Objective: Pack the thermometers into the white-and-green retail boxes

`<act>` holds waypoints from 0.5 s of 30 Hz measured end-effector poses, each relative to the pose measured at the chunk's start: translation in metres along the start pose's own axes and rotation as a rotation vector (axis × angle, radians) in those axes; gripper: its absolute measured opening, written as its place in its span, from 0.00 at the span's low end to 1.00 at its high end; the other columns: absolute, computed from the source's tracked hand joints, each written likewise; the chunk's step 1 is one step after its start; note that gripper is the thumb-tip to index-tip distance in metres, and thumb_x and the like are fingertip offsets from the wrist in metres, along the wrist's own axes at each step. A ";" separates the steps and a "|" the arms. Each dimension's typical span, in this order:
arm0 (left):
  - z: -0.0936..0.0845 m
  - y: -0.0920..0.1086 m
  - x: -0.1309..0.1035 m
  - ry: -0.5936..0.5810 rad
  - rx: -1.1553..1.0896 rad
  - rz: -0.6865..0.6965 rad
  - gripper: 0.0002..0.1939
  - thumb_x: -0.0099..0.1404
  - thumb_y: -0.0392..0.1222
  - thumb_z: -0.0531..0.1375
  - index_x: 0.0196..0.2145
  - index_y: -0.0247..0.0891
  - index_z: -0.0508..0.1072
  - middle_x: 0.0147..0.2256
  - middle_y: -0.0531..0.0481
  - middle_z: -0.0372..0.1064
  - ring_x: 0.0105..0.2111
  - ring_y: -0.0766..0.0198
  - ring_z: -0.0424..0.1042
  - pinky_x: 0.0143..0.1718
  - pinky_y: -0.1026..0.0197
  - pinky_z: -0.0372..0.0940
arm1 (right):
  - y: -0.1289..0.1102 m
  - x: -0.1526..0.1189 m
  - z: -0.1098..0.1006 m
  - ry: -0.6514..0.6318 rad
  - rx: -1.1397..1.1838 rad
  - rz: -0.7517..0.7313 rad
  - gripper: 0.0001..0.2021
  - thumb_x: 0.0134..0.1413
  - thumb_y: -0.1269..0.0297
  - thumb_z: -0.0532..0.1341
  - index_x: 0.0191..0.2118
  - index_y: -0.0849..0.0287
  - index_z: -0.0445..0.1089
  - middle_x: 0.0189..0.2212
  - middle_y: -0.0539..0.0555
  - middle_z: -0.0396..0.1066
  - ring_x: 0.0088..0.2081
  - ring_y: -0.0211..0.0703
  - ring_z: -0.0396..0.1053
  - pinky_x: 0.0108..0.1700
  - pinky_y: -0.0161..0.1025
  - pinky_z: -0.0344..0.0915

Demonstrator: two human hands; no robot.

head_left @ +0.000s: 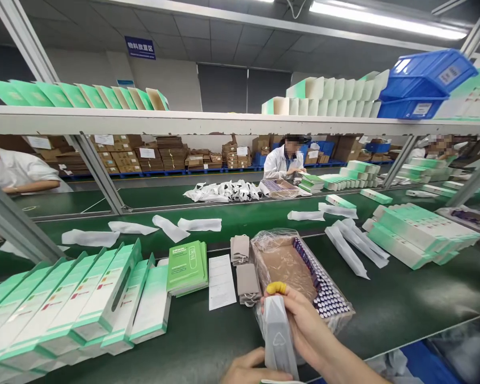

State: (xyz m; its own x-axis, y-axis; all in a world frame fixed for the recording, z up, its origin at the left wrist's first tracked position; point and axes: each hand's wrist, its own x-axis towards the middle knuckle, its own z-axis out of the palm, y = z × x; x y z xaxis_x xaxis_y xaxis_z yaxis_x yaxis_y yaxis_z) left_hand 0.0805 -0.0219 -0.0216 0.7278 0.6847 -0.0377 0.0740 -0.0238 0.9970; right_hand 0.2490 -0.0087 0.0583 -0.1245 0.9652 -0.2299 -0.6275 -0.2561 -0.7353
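Note:
A frosted white plastic bag (279, 338) with a triangular recycling mark stands nearly upright at the bottom centre, its contents hidden. My right hand (302, 317), a yellow cot on one finger, pinches its upper end. Around its lower left side my left hand (244, 369) is closed, partly cut off by the frame's bottom edge. A sliver of a green-and-white thing (282, 382) shows below the bag. Just beyond my hands lies a plastic-lined tray (278, 250) with rows of small purple-and-white batteries (324, 290) along its right side.
Left are open green-and-white boxes (100, 309), green booklets (186, 266), a leaflet stack (222, 282) and grey pouches (248, 282). Filled white sleeves (348, 248) and closed boxes (416, 234) lie right. A shelf (224, 121) crosses overhead. A co-worker (284, 160) sits opposite.

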 end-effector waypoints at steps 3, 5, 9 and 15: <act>0.000 0.001 -0.004 0.025 0.123 0.125 0.19 0.59 0.54 0.67 0.48 0.51 0.80 0.55 0.45 0.72 0.54 0.43 0.72 0.57 0.50 0.64 | 0.008 -0.007 -0.014 0.013 -0.204 -0.104 0.15 0.50 0.54 0.70 0.38 0.59 0.77 0.35 0.56 0.79 0.37 0.47 0.75 0.41 0.39 0.68; 0.004 0.008 -0.009 0.042 0.199 0.174 0.19 0.60 0.47 0.67 0.49 0.51 0.79 0.54 0.43 0.72 0.51 0.46 0.74 0.54 0.53 0.66 | 0.013 -0.012 -0.022 -0.025 -0.413 -0.216 0.20 0.51 0.52 0.69 0.47 0.57 0.76 0.43 0.57 0.78 0.48 0.52 0.73 0.52 0.45 0.66; 0.021 0.019 -0.019 0.147 0.240 0.173 0.23 0.58 0.31 0.62 0.49 0.51 0.79 0.52 0.47 0.73 0.49 0.52 0.75 0.52 0.58 0.67 | 0.010 -0.012 -0.032 -0.128 -0.696 -0.286 0.29 0.45 0.61 0.72 0.55 0.54 0.70 0.53 0.58 0.73 0.56 0.56 0.68 0.59 0.50 0.62; 0.029 -0.014 -0.018 0.886 -0.390 -0.106 0.22 0.57 0.49 0.66 0.47 0.34 0.77 0.45 0.38 0.78 0.45 0.46 0.76 0.45 0.52 0.70 | -0.031 0.003 -0.040 0.109 -0.480 -0.474 0.34 0.45 0.58 0.72 0.59 0.49 0.64 0.55 0.57 0.72 0.52 0.52 0.71 0.50 0.44 0.71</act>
State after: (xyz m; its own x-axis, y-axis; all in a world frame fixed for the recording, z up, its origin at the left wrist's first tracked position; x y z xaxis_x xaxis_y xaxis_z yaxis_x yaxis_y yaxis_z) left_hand 0.0862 -0.0544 -0.0370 -0.0585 0.9731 -0.2230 -0.2375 0.2034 0.9498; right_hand 0.2989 0.0004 0.0550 0.1738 0.9744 0.1427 -0.1814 0.1741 -0.9679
